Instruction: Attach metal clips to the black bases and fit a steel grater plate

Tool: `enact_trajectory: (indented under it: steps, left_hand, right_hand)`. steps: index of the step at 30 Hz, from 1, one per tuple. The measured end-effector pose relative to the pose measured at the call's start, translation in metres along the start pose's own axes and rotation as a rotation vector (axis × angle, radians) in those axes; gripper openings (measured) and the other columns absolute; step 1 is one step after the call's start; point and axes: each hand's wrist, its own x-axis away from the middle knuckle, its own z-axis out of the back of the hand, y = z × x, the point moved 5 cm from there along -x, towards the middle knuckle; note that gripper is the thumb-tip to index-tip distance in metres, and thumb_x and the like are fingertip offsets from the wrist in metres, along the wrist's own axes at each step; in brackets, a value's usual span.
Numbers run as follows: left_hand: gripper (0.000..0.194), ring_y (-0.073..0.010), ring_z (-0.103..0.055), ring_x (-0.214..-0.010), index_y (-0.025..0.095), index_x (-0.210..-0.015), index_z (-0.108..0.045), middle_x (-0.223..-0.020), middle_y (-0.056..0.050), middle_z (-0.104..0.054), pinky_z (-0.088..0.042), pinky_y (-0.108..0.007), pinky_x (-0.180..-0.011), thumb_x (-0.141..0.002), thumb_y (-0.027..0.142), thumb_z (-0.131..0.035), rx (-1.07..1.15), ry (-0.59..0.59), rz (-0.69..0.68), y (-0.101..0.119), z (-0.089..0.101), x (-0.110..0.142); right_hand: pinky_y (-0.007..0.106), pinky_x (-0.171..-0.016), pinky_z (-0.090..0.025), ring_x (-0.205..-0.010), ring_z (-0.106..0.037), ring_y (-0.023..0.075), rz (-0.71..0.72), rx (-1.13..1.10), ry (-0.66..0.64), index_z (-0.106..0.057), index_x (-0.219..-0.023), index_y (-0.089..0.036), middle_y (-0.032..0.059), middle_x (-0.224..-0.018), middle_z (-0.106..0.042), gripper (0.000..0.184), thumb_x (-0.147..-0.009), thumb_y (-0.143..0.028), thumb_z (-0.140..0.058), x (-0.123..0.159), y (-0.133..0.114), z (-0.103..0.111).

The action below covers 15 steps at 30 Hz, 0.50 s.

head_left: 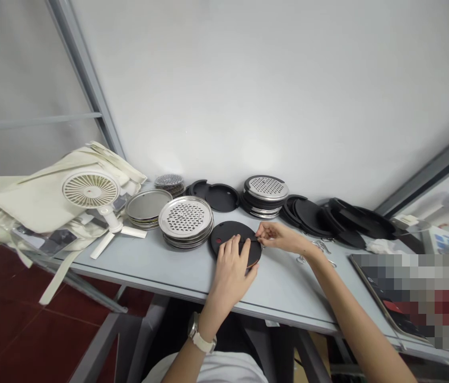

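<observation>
A round black disc [228,235] with a small red dot lies on the grey table [168,266] in front of me. My left hand [233,266] rests on its near right part, fingers laid flat on it. At the disc's right edge my right hand [278,236] pinches something small that I cannot make out. A white watch sits on my left wrist.
Stacks of perforated steel discs [186,219] [266,189], plain steel pans [147,206] and black discs [330,218] line the wall side. A white desk fan [92,191] and a cream bag [41,197] lie left. Metal rings [320,247] lie right.
</observation>
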Motion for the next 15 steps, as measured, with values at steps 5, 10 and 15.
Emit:
enact_trajectory:
  steps: [5, 10, 15]
  left_hand:
    - [0.054, -0.0298, -0.040, -0.127, 0.015, -0.135, -0.041, -0.136, -0.017, -0.044, -0.034, -0.046, -0.105, -0.087, 0.037, -0.053, -0.007, 0.003, 0.005, -0.0001, 0.0004, -0.0001]
    - [0.053, -0.0301, -0.040, -0.127, 0.015, -0.135, -0.041, -0.136, -0.017, -0.044, -0.034, -0.047, -0.105, -0.087, 0.036, -0.053, -0.003, 0.014, 0.000, 0.0002, 0.0001, 0.0002]
    - [0.053, -0.0305, -0.040, -0.127, 0.015, -0.135, -0.041, -0.136, -0.017, -0.044, -0.034, -0.047, -0.105, -0.087, 0.035, -0.053, 0.002, 0.010, -0.001, 0.0004, 0.0003, 0.0000]
  right_hand:
    - [0.028, -0.065, -0.045, -0.068, -0.054, 0.0131, -0.002, -0.021, 0.010, -0.056, -0.083, -0.017, 0.0010, -0.075, -0.058, 0.031, -0.075, -0.045, -0.068, 0.0006, -0.0009, 0.0023]
    - [0.030, -0.070, -0.047, -0.073, -0.055, 0.0143, 0.009, -0.034, 0.075, -0.055, -0.091, -0.018, 0.0013, -0.078, -0.058, 0.036, -0.076, -0.049, -0.067, 0.0005, -0.0019, 0.0088]
    - [0.030, -0.067, -0.046, -0.070, -0.056, 0.0145, -0.018, -0.024, 0.128, -0.057, -0.083, -0.017, 0.0015, -0.075, -0.060, 0.039, -0.073, -0.053, -0.068, -0.0044, 0.0047, 0.0086]
